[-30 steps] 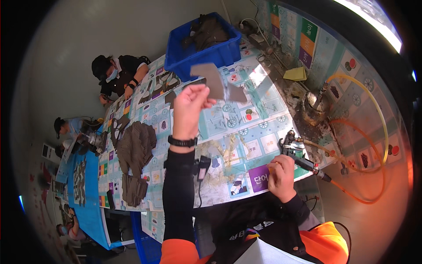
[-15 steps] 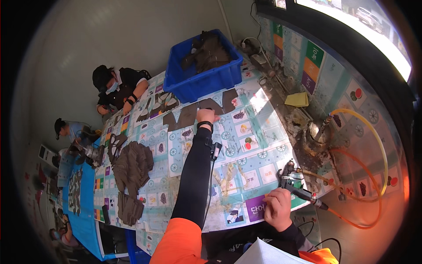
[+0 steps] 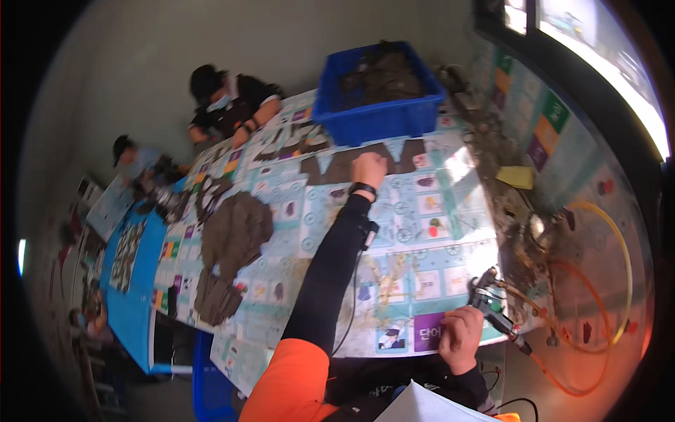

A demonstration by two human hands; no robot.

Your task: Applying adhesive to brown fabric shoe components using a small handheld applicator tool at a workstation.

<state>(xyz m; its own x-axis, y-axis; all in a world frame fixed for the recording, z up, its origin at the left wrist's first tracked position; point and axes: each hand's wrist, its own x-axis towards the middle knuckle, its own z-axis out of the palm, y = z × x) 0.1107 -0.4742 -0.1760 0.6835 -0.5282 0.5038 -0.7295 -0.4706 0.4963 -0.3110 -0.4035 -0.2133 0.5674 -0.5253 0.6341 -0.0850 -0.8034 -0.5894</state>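
My left hand (image 3: 369,171) reaches far across the table, palm down, with its fingers curled over the flat brown cut pieces (image 3: 411,156) laid in a row. What its fingertips grip, if anything, is hidden. At the table's near right edge my right hand (image 3: 462,339) has its fingers bent together, and nothing shows in them. Just beyond it lies a dark spray gun (image 3: 490,304) joined to hoses. The brown pieces lie in front of a blue plastic crate (image 3: 383,126), which holds more brown pieces (image 3: 387,74).
A brown heap (image 3: 235,232) covers part of the table's left side. Across the table a masked person (image 3: 232,109) works over brown and white pieces. Yellow and orange hoses (image 3: 619,260) loop at right beside the wall. A yellow cloth (image 3: 515,176) lies near the window.
The view has turned, so the table and crate appear farther right. My left hand stays over the row of brown pieces; my right hand is slightly closer to the spray gun.
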